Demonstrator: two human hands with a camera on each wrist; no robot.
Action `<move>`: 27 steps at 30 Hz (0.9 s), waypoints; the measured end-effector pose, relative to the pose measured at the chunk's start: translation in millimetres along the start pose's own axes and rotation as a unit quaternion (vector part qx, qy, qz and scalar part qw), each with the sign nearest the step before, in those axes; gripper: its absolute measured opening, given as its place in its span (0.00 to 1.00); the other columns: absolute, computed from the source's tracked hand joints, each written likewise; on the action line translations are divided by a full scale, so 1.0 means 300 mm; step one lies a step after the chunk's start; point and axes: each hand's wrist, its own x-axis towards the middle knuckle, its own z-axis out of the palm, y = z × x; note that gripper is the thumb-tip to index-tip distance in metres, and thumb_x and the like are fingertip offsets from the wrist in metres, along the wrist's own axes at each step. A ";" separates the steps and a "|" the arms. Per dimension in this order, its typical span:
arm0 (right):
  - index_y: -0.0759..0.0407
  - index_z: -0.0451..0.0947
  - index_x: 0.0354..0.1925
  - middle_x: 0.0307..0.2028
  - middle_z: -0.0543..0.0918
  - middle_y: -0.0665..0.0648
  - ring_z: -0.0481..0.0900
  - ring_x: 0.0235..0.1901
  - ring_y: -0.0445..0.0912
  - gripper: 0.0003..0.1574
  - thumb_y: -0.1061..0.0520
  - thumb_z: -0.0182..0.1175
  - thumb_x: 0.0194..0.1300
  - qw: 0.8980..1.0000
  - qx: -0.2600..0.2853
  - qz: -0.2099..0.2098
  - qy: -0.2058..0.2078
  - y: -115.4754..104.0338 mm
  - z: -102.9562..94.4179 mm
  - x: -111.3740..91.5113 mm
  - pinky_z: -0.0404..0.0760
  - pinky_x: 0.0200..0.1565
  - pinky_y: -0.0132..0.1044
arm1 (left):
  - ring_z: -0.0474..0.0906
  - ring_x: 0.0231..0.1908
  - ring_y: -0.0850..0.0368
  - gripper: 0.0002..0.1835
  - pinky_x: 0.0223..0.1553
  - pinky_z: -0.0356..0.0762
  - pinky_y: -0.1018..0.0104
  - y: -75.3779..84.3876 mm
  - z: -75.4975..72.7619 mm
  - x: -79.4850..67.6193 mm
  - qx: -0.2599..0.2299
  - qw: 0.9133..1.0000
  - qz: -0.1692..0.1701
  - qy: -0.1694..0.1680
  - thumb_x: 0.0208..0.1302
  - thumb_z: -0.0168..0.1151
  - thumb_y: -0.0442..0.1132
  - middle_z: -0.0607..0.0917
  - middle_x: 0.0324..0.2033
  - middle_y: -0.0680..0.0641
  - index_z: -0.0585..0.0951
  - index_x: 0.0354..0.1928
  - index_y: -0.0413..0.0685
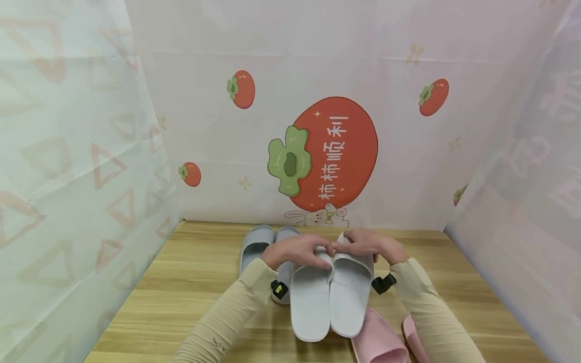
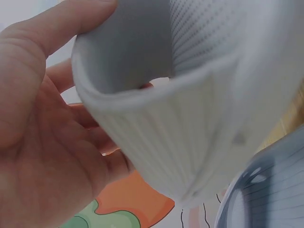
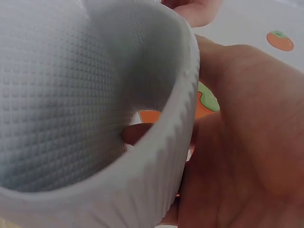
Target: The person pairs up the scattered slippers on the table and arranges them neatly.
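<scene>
Two white slippers are side by side in the middle of the head view, their heels toward me. By its ribbed strap, my left hand (image 1: 303, 250) grips the left white slipper (image 1: 310, 310). My right hand (image 1: 365, 244) holds the right white slipper (image 1: 348, 305) by its strap and toe end. In the left wrist view, the thumb lies at the rim of the strap (image 2: 161, 128), with the other fingers behind it. A fingertip shows through the toe opening under the strap (image 3: 156, 175) in the right wrist view. The two hands nearly meet between the slippers.
A pair of grey slippers (image 1: 257, 242) stands behind and left of the white pair, partly covered by my left hand. Pink slippers (image 1: 379, 340) lie at the front right, one partly under my right sleeve. A printed backdrop (image 1: 213, 136) walls the wooden table (image 1: 181, 292).
</scene>
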 end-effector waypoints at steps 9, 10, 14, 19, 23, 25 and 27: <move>0.50 0.72 0.50 0.40 0.78 0.56 0.79 0.35 0.49 0.36 0.25 0.57 0.60 0.999 0.010 -0.028 -0.033 -0.024 -0.006 -0.003 0.82 0.25 0.47 | 0.75 0.45 0.66 0.17 0.51 0.72 0.73 -0.026 -0.008 0.006 -0.001 1.000 0.012 0.019 0.60 0.67 0.48 0.83 0.45 0.57 0.84 0.50 0.54; 0.50 0.72 0.50 0.40 0.78 0.55 0.79 0.36 0.48 0.36 0.25 0.57 0.59 0.999 0.010 -0.029 -0.036 -0.029 -0.006 -0.003 0.82 0.26 0.47 | 0.74 0.44 0.66 0.16 0.49 0.72 0.74 -0.028 -0.008 0.006 -0.001 1.000 0.013 0.020 0.60 0.67 0.48 0.83 0.44 0.58 0.84 0.49 0.54; 0.50 0.72 0.50 0.40 0.78 0.55 0.79 0.37 0.48 0.37 0.25 0.59 0.57 0.999 0.000 -0.030 -0.039 -0.048 -0.012 -0.002 0.81 0.25 0.46 | 0.74 0.41 0.66 0.15 0.46 0.71 0.74 -0.031 -0.007 0.011 -0.002 1.000 0.014 0.023 0.59 0.67 0.48 0.82 0.42 0.58 0.84 0.47 0.54; 0.50 0.71 0.51 0.43 0.78 0.55 0.78 0.39 0.49 0.38 0.24 0.60 0.57 0.999 -0.013 -0.024 -0.037 -0.064 -0.023 -0.005 0.81 0.25 0.45 | 0.74 0.42 0.66 0.16 0.47 0.73 0.73 -0.039 -0.010 0.018 -0.007 1.000 0.007 0.020 0.59 0.67 0.47 0.83 0.43 0.58 0.84 0.48 0.54; 0.52 0.71 0.51 0.43 0.77 0.55 0.78 0.40 0.49 0.40 0.24 0.61 0.56 0.998 -0.026 -0.015 -0.047 -0.074 -0.030 -0.001 0.83 0.28 0.47 | 0.75 0.42 0.65 0.15 0.47 0.73 0.73 -0.043 -0.014 0.028 -0.002 1.000 -0.001 0.016 0.60 0.66 0.48 0.83 0.43 0.58 0.84 0.48 0.55; 0.54 0.70 0.51 0.43 0.77 0.55 0.78 0.40 0.48 0.42 0.25 0.62 0.54 0.998 -0.036 -0.012 -0.056 -0.078 -0.035 0.000 0.83 0.29 0.48 | 0.74 0.42 0.65 0.15 0.47 0.72 0.73 -0.043 -0.015 0.034 0.001 1.000 -0.007 0.012 0.60 0.66 0.49 0.84 0.44 0.58 0.84 0.48 0.56; 0.55 0.69 0.52 0.43 0.76 0.55 0.77 0.41 0.48 0.44 0.26 0.66 0.52 0.997 -0.045 -0.010 -0.068 -0.079 -0.040 -0.002 0.84 0.30 0.48 | 0.75 0.42 0.65 0.15 0.47 0.72 0.73 -0.043 -0.017 0.042 0.008 1.000 -0.006 0.007 0.61 0.66 0.49 0.84 0.45 0.58 0.84 0.49 0.55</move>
